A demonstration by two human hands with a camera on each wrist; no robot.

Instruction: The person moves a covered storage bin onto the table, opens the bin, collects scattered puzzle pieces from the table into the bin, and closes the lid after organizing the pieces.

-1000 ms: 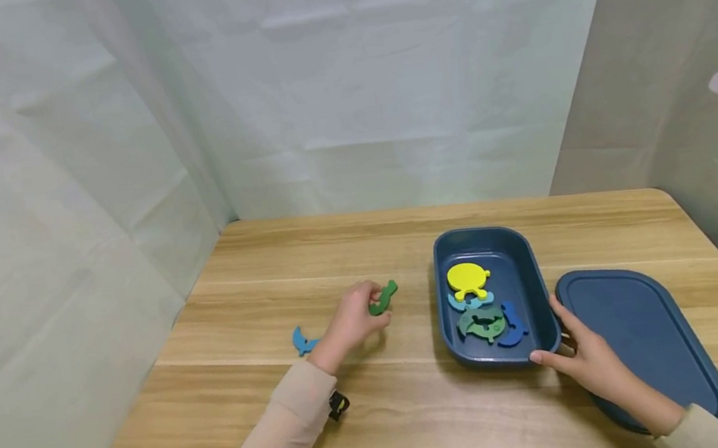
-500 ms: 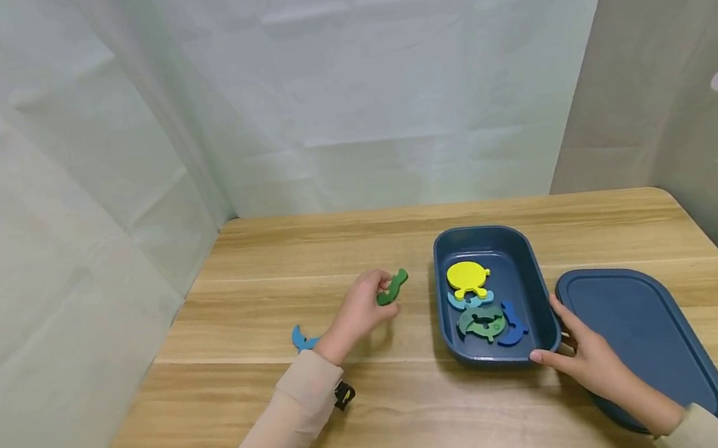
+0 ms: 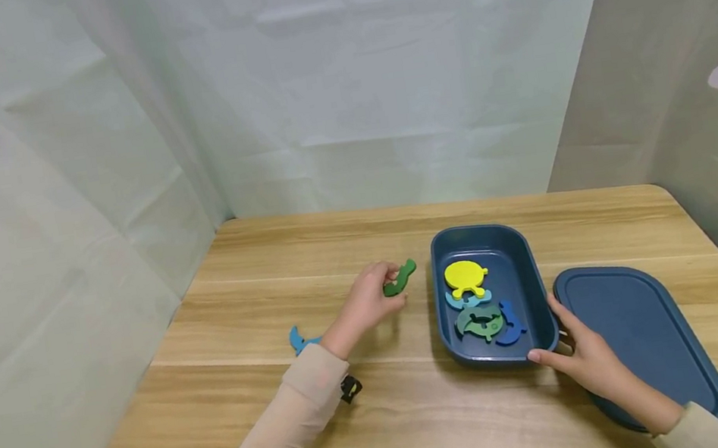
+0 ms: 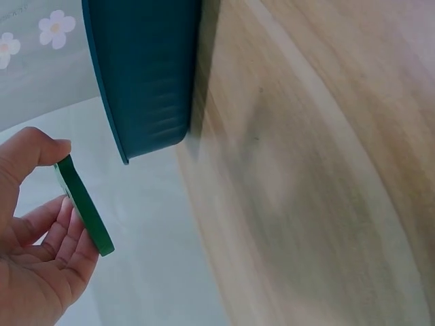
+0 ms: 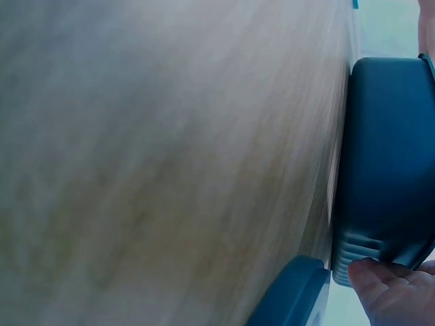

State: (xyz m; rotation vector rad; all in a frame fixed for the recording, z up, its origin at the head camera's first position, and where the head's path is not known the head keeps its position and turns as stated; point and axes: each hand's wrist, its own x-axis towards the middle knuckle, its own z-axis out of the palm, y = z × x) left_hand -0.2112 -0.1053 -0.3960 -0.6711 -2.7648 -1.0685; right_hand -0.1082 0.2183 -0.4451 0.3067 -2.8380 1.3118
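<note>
My left hand (image 3: 373,300) pinches a green, wavy flat toy piece (image 3: 401,278) above the table, left of a dark blue box (image 3: 536,268). The left wrist view shows the green piece (image 4: 87,207) on edge between thumb and fingers, apart from the box (image 4: 146,75). My right hand (image 3: 588,360) holds the box by its near right corner, thumb on the near rim, fingers along the right side. Inside lie a yellow round-bodied piece (image 3: 466,275), a light blue piece (image 3: 479,297), green pieces (image 3: 489,328) and a dark blue piece (image 3: 513,328).
A dark blue lid (image 3: 636,330) lies right of the box, partly under the right forearm. A blue crescent-like piece (image 3: 299,339) lies behind the left wrist, partly hidden. Something small and black (image 3: 351,388) shows beside the left cuff. Light cloth (image 3: 342,104) hangs behind the table (image 3: 307,246).
My left hand has moved right and slightly away from me with the green piece, closer to the box. The right hand and the box have stayed in place.
</note>
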